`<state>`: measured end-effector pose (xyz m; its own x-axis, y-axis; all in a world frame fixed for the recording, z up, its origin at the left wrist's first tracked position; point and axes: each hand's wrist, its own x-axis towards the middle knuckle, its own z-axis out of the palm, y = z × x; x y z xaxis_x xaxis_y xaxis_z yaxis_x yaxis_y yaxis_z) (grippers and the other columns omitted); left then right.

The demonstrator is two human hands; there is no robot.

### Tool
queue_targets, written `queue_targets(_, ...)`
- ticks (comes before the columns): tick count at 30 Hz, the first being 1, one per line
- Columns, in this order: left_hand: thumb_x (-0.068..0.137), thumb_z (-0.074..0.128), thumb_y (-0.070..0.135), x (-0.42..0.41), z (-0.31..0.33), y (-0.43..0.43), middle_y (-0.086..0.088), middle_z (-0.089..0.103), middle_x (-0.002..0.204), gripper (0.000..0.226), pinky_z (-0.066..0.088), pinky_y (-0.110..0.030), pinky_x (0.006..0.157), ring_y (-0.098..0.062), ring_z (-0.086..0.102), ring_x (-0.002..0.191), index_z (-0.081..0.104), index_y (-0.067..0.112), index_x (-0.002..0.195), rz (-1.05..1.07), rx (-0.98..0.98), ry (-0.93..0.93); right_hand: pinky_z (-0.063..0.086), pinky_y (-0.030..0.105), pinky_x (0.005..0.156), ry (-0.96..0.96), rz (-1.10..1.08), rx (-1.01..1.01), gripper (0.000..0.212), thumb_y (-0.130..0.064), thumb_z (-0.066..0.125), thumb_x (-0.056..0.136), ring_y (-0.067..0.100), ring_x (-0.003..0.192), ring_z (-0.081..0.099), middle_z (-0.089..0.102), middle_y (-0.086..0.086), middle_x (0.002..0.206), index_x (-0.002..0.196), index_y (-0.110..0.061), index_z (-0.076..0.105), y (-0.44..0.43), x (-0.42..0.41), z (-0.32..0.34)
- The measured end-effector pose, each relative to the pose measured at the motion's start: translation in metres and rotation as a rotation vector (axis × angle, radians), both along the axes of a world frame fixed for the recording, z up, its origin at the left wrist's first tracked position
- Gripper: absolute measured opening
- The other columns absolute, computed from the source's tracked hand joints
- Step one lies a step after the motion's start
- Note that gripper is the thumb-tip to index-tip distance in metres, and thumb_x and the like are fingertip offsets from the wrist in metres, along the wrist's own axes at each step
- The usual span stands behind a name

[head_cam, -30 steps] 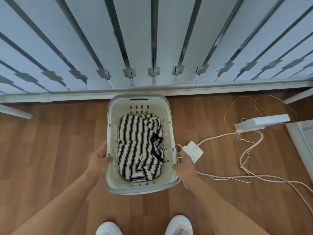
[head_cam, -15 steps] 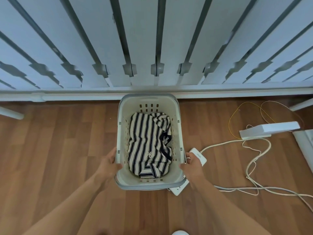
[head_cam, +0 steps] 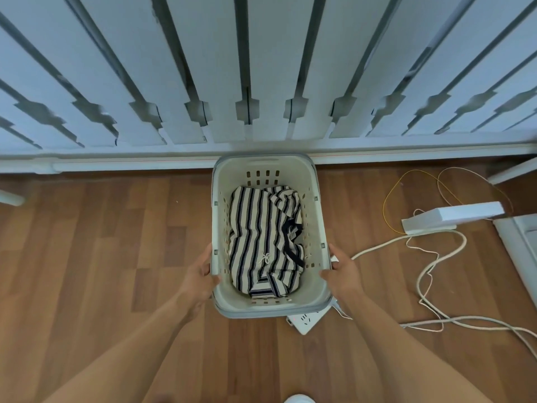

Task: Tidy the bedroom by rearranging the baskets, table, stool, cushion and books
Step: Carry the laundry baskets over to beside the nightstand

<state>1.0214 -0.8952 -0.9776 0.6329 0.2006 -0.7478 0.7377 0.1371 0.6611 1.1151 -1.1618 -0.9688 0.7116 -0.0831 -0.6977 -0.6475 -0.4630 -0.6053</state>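
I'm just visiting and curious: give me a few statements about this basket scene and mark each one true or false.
1. Both hands grip the laundry basket, the left hand and the right hand on opposite sides. True.
2. The basket is empty. False: a striped garment lies inside it.
3. The basket's far end is close to the white slatted panel. True.
4. A white power strip lies well away from the basket, near the left wall. False: it pokes out from under the basket's near right corner.
5. The floor is carpeted. False: it is a wooden floor.
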Motion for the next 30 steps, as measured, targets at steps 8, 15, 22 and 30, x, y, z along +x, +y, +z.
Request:
queue_targets(8, 0.092, 0.047, -0.01, 0.007, -0.006, -0.003, 0.003, 0.062, 0.128, 0.075, 0.048, -0.053, 0.096, -0.021, 0.06, 0.115, 0.03, 0.04, 0.145, -0.012, -0.009, 0.036, 0.055, 0.05, 0.083, -0.003, 0.005, -0.016, 0.069, 0.021, 0.048, 0.079, 0.037, 0.094, 0.066, 0.07, 0.008, 0.087, 0.113, -0.038, 0.057, -0.008, 0.009, 0.0)
queue_targets(15, 0.093, 0.046, -0.009, 0.01, 0.004, -0.006, 0.001, 0.064, 0.124, 0.077, 0.052, -0.049, 0.092, -0.022, 0.062, 0.111, 0.028, 0.046, 0.144, -0.029, 0.006, 0.031, 0.053, 0.047, 0.09, 0.045, -0.03, 0.012, 0.069, 0.013, 0.047, 0.086, 0.028, 0.101, 0.065, 0.068, 0.007, 0.111, 0.14, -0.03, 0.045, -0.005, 0.003, -0.003)
queue_targets(22, 0.094, 0.049, -0.004, 0.002, 0.039, -0.01, -0.003, 0.04, 0.148, 0.078, 0.031, -0.047, 0.112, -0.024, 0.039, 0.135, 0.009, 0.032, 0.151, -0.021, 0.024, 0.088, 0.052, 0.036, 0.088, 0.075, 0.012, -0.045, 0.068, 0.009, 0.042, 0.092, 0.032, 0.101, 0.06, 0.057, 0.008, 0.126, 0.147, -0.029, 0.033, -0.002, -0.009, 0.03)
queue_targets(30, 0.094, 0.047, -0.007, -0.002, 0.147, -0.015, -0.009, 0.022, 0.157, 0.07, 0.035, -0.039, 0.108, -0.026, 0.025, 0.143, 0.017, 0.02, 0.151, 0.031, 0.04, 0.067, 0.043, 0.041, 0.095, 0.083, 0.07, -0.071, 0.061, 0.009, 0.038, 0.095, 0.038, 0.128, 0.045, 0.047, 0.017, 0.14, 0.148, -0.022, 0.032, 0.009, -0.023, 0.141)
